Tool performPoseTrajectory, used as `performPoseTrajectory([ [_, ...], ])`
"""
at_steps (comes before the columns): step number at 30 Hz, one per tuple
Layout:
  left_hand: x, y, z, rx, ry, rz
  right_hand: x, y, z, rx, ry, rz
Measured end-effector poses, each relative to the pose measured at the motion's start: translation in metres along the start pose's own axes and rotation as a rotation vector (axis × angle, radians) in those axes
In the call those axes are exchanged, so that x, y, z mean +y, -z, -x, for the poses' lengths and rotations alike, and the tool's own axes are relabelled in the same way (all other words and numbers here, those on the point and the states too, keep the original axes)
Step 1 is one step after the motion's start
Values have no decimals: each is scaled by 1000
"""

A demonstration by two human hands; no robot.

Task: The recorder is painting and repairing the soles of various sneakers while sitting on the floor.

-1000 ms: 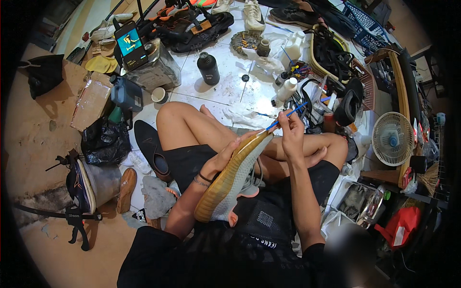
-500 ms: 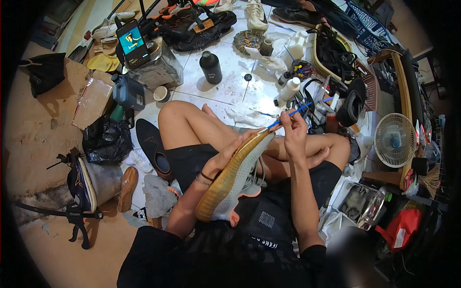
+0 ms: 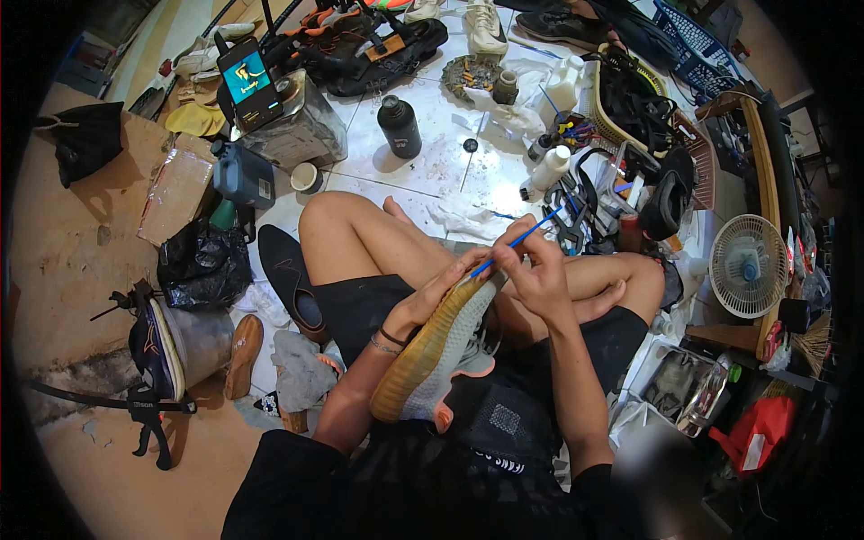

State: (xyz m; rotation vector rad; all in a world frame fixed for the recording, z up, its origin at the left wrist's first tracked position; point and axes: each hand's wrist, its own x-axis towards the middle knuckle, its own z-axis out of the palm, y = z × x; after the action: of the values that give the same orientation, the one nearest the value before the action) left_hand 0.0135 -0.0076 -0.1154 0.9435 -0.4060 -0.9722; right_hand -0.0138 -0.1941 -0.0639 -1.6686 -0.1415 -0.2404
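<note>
A grey knit sneaker [image 3: 454,346] with a yellowed gum sole and pink-orange trim lies tilted over my lap, its toe pointing away from me. My left hand [image 3: 421,306] is closed round the sole's left side, near the toe. Between the fingers of my right hand [image 3: 537,268] is a thin blue brush [image 3: 525,237]. Its lower end meets the sole edge at the toe, close to my left fingertips; the bristles are too small to make out.
On the tiles ahead stand a black bottle [image 3: 399,128], a small black cap [image 3: 470,145] and a white bottle [image 3: 551,167]. A phone [image 3: 247,83] leans on a metal can [image 3: 297,126]. To the right are a fan [image 3: 748,264] and a yellow basket [image 3: 598,108]; at left, a dark slip-on shoe [image 3: 292,283].
My right hand has come down and left with the brush, which now lies further along the toe edge. The sneaker has shifted slightly; my left hand keeps its hold.
</note>
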Motion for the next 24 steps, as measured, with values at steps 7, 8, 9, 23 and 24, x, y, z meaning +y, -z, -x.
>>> performPoseTrajectory([
  [7, 6, 3, 3, -21, 96, -56, -16, -10, -5, -142, 55, 262],
  [8, 5, 3, 4, -19, 154, -34, -15, -8, -7, -143, 79, 271],
  [9, 2, 2, 2, -7, 66, -17, -13, -4, -9, -93, 40, 265],
  [23, -13, 9, -11, -122, -161, 36, 16, 14, -1, 232, -117, -153],
  [24, -12, 8, -10, -114, -158, 39, 14, 8, 1, 229, -137, -137],
])
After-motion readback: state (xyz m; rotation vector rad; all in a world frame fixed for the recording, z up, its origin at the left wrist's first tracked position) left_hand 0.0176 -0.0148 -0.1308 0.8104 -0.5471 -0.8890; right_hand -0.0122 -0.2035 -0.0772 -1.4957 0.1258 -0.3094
